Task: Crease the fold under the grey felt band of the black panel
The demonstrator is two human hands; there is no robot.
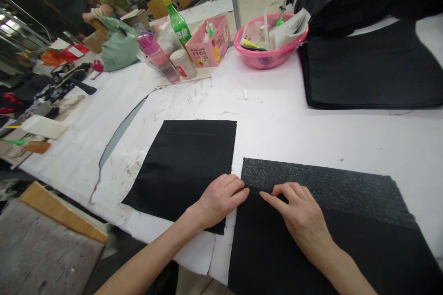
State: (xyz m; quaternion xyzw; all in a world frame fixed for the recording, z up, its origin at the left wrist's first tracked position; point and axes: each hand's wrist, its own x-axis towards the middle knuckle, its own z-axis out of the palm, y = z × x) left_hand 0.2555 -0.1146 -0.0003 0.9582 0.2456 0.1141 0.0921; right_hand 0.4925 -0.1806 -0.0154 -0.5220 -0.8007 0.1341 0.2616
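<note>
A large black fabric piece [277, 253] lies in front of me, with a speckled dark grey strip [321, 184] along its far side. My left hand [221, 196] is closed at the left end of the edge between strip and black fabric, thumb and fingers pinching it. Close beside it, my right hand [297, 209] pinches the same edge with thumb and forefinger, its other fingers curled. To the left lies a smaller black fabric panel [183, 161], partly under my left forearm and hand.
White paper [270, 124] covers the table, torn at the left. Behind stand a pink basin [266, 57] of small items, a pink box [207, 48], bottles and a jar. Black fabric stacks [374, 69] lie at the right. A person [100, 2] is at the far left.
</note>
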